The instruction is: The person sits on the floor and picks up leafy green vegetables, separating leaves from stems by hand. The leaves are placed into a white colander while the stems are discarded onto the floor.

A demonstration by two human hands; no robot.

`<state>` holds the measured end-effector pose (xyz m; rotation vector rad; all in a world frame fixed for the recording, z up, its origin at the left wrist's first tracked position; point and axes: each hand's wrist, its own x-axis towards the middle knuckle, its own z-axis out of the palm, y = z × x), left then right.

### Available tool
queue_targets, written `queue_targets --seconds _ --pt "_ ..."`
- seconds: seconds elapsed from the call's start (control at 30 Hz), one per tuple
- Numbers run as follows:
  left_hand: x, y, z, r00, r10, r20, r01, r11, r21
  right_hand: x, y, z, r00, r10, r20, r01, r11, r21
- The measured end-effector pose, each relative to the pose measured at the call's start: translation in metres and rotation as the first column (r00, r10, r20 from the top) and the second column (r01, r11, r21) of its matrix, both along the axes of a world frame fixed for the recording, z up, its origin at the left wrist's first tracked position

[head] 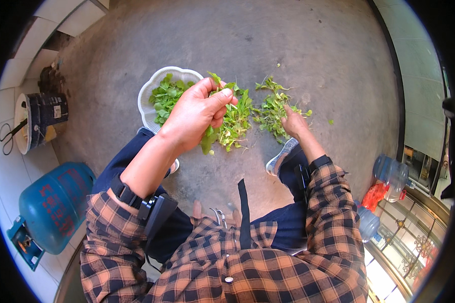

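My left hand (195,113) is raised over the greens, its thumb and fingers pinched on a leafy green sprig (214,77). More green leaf shows below that hand; whether it is held too, I cannot tell. Under and beside the hand lies a heap of leafy greens (243,110) on the floor. A white scalloped plastic basket (146,102) stands to the left, with picked green leaves (167,94) inside. My right hand (296,123) reaches down to a second, looser pile of stemmy greens (272,108). Its fingertips touch the pile's right side, and their grip is partly hidden.
Bare concrete floor (227,34) spreads ahead. At left are a blue gas cylinder (57,206) and a dark bucket (47,117) with scissors (10,137) by its rim. Clear water jugs (396,174) and a red plastic bag (375,197) sit at right. My shoes (282,157) flank the greens.
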<state>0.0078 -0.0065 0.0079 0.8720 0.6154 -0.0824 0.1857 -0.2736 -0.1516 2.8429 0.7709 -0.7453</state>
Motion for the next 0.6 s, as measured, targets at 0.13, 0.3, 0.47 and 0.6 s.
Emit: queue_targets --seconds 0.13,0.3,0.47,0.6 --pt "-0.003 0.002 0.009 0.998 -0.039 -0.048 0.036 0.998 -0.050 -0.007 -0.004 -0.067 0.880 -0.132 -0.456 0.306 0.892 0.333" --pt "-0.003 0.000 0.014 0.994 -0.023 -0.105 0.008 0.991 -0.137 -0.042 0.023 -0.137 0.761 -0.226 -0.609 0.516 0.779 0.356" --pt "-0.005 0.000 0.015 0.986 0.050 -0.160 -0.073 0.987 -0.144 -0.071 0.044 -0.158 0.805 -0.208 -0.555 0.469 0.796 0.382" --pt "-0.004 -0.002 0.015 0.982 0.045 -0.184 -0.068 0.990 -0.122 -0.087 0.053 -0.149 0.926 -0.099 -0.363 0.214 0.932 0.291"
